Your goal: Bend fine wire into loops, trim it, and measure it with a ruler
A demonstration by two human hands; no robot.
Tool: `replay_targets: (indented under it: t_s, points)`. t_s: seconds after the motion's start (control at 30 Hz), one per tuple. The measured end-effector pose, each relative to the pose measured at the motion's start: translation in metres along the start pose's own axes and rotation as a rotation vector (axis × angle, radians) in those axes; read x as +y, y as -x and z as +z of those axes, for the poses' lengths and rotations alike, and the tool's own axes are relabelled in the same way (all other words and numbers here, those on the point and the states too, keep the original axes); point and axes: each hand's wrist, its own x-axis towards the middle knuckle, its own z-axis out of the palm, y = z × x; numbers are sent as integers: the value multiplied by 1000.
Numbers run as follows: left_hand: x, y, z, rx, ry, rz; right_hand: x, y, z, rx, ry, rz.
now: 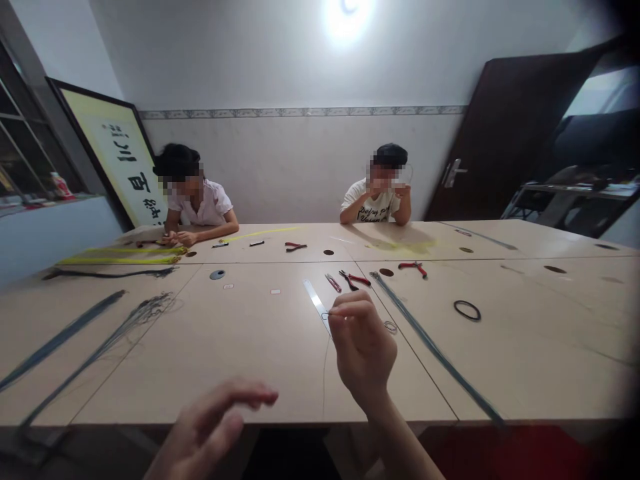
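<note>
Right hand point(363, 347) raised over the pale wooden bench point(225, 360), thumb and fingertips pinched shut on a thin dark wire point(325, 315). The wire's small looped end juts out left of the fingertips, right over the near end of the flat pale ruler strip point(315, 299). The rest of the wire drops faintly toward the bench edge and is hard to follow.

Left hand point(215, 427) hovers low and well nearer than the ruler strip, open, fingers spread, holding nothing; it is blurred and cut off by the frame bottom.

Counts:
- Four red-handled pliers point(355, 279), all beyond or right of the ruler strip.
- One black rubber ring point(467, 310), far right of it.
- One small pale ring point(391, 327), just right of the hand, partly hidden.
- One long blue-grey wire bundle point(430, 343) to the right.
- Two similar bundles point(60, 337) far left, smeared.

Two seated people point(197, 200) across the bench; what their hands hold is too small to tell.
</note>
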Motion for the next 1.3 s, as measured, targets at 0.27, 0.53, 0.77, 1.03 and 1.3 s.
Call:
replay_targets:
  t_s: [0.27,0.53,0.77,1.03,1.3]
  points:
    - [41,-147,25,8,191,396,43,-54,9,20,137,-215]
    - [14,-176,36,116,229,399,84,-64,24,-26,199,-291]
    - [14,-181,25,303,-112,518,85,-73,14,-162,345,-341]
    - [9,-180,17,420,-617,821,69,-82,-11,-351,443,-206]
    - [11,-182,20,400,-707,935,67,-81,-6,-459,415,-179]
